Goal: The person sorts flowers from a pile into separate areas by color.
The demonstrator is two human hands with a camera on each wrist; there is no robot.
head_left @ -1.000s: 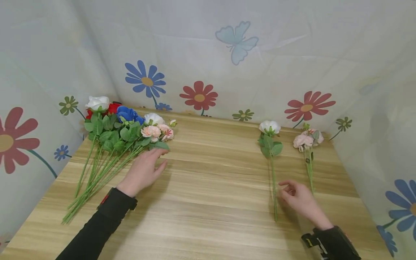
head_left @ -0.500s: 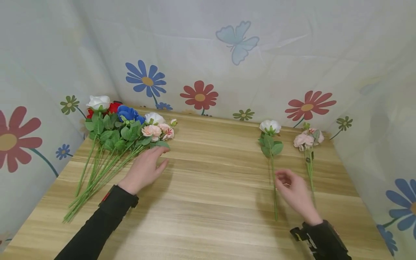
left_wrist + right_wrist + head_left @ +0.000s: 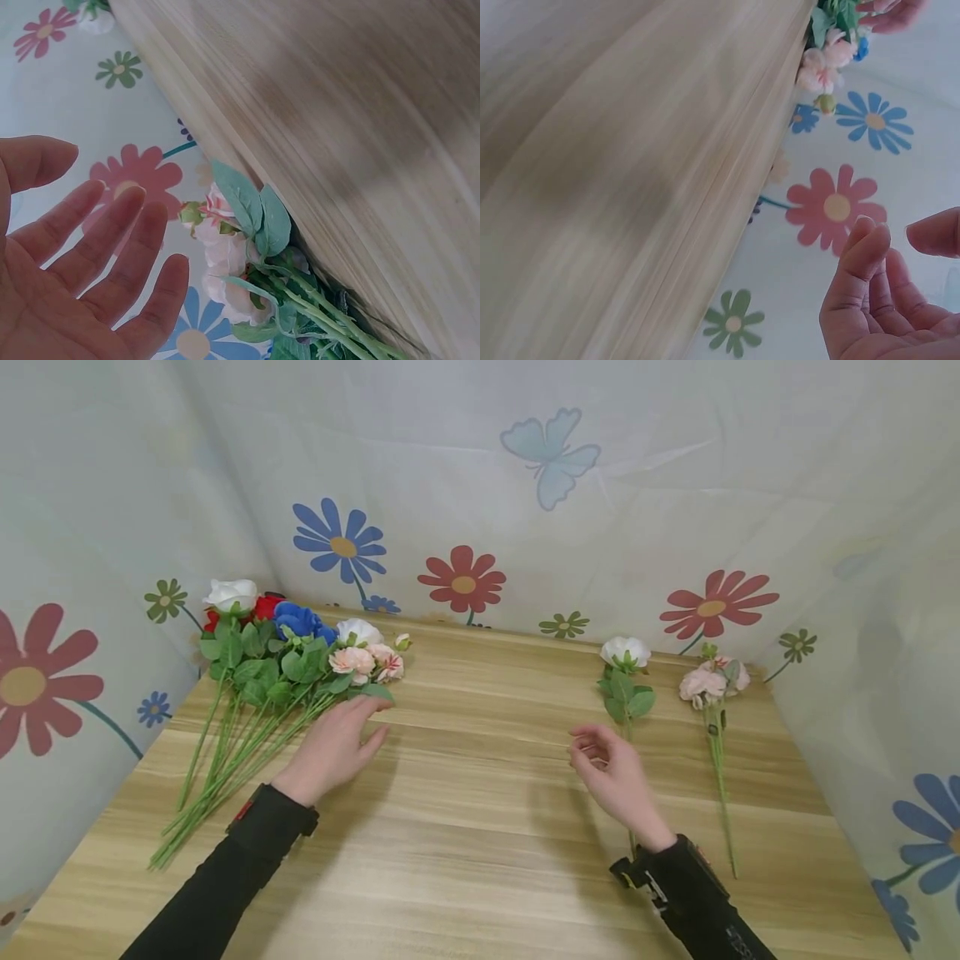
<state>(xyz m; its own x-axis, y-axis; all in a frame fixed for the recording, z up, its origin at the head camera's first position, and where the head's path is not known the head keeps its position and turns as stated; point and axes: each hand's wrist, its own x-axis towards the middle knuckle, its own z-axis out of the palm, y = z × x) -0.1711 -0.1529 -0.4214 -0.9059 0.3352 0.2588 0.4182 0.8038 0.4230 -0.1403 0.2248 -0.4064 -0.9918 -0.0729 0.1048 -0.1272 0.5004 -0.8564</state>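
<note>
My left hand (image 3: 333,747) hovers beside the flower pile at the left, fingertips near the leaves under the pink blooms (image 3: 360,663); its fingers are spread and relaxed in the left wrist view, holding nothing. That pile has white, red and blue roses (image 3: 297,620) with long green stems (image 3: 217,785) fanned toward me. My right hand (image 3: 617,781) is over the table, left of a single white rose (image 3: 626,652), its wrist and forearm overlapping that rose's stem. The right fingers are loosely curved, thumb apart from the fingertips, with nothing between them in the right wrist view.
Pink flowers (image 3: 712,683) on thin stems lie at the table's right side. The wooden table (image 3: 465,793) meets a pale curtain (image 3: 420,435) printed with flowers and a butterfly at the back and on both sides.
My right hand has moved left and slightly forward, passing across the single white rose's stem, which stays put. The left hand has hardly moved.
</note>
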